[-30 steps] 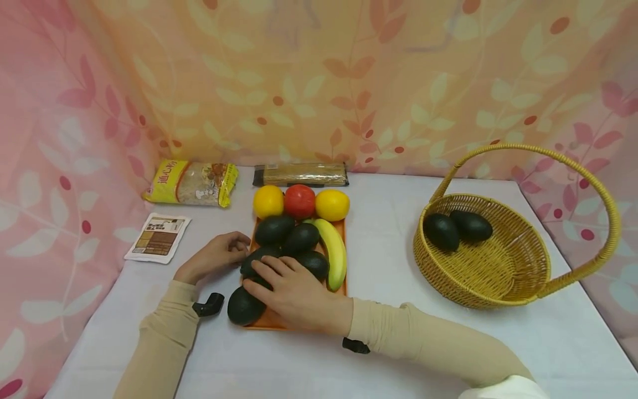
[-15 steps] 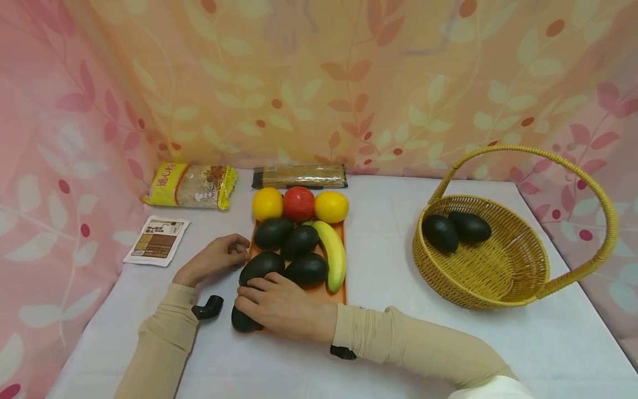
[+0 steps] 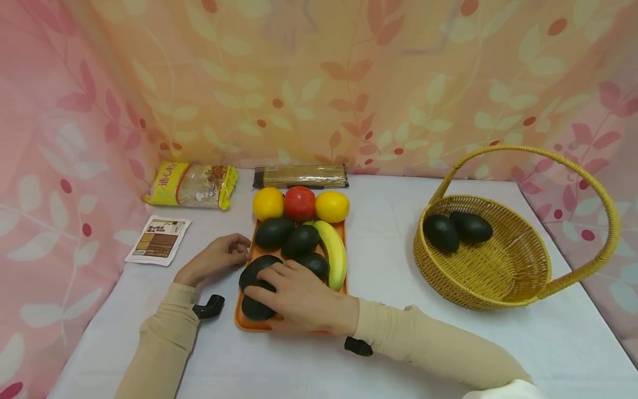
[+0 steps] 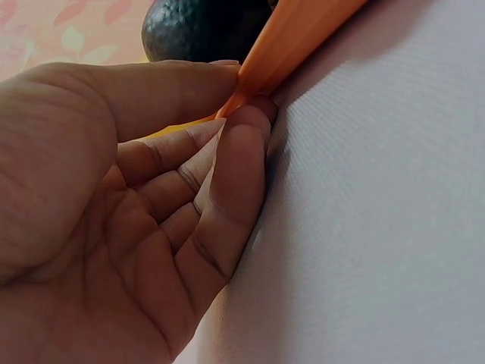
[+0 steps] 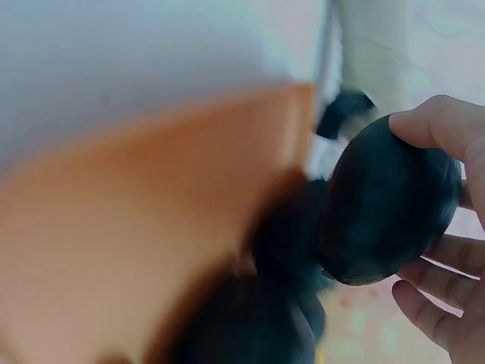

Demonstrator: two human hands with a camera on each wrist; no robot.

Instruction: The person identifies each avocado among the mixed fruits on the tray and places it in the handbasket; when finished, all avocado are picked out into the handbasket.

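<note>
The edge of the orange tray (image 3: 241, 322) is pinched by the left hand (image 3: 214, 258). A dark avocado (image 5: 390, 201) is gripped by the right hand (image 3: 304, 299), over the tray's near left part. Other avocados (image 3: 274, 233) are left on the tray beside the banana (image 3: 333, 255); two basket avocados (image 3: 470, 226) are already held in the wicker basket (image 3: 448, 285), so the work is judged only partly done.

An avocado (image 3: 255, 310) has been lifted towards two o'clock by the right grip (image 3: 301, 298); the seven-o'clock corner of the tray (image 3: 240, 321) has been uncovered.
</note>
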